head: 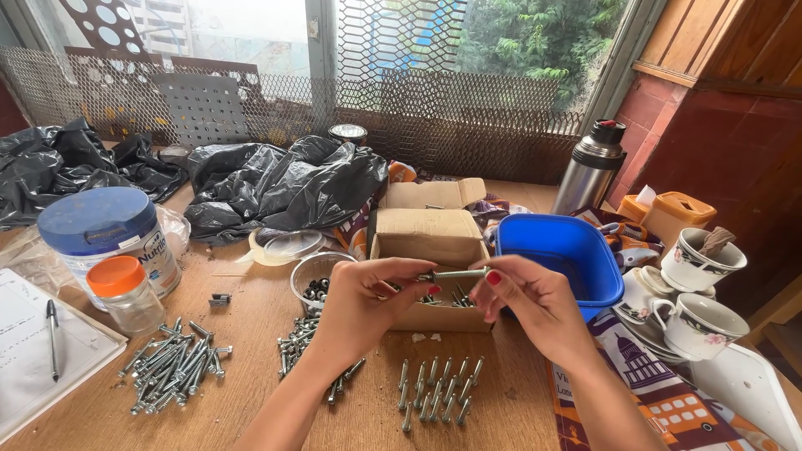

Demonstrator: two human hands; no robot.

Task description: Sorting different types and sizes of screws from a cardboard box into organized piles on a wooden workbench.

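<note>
As both hands (451, 292) pinch bolt (458, 273), cardboard box (426, 238) behind

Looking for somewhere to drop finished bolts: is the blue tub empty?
Seemingly empty: the blue tub shows bare blue inside, though its near corner hides behind the right hand.

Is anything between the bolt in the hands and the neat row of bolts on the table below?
Nothing visible. The bolt is held by the left hand and right hand above the cardboard box; bare wooden table lies before the row of bolts.

left hand (361, 294) + right hand (525, 294): pinch bolt (455, 274) | above cardboard box (428, 242)
</note>
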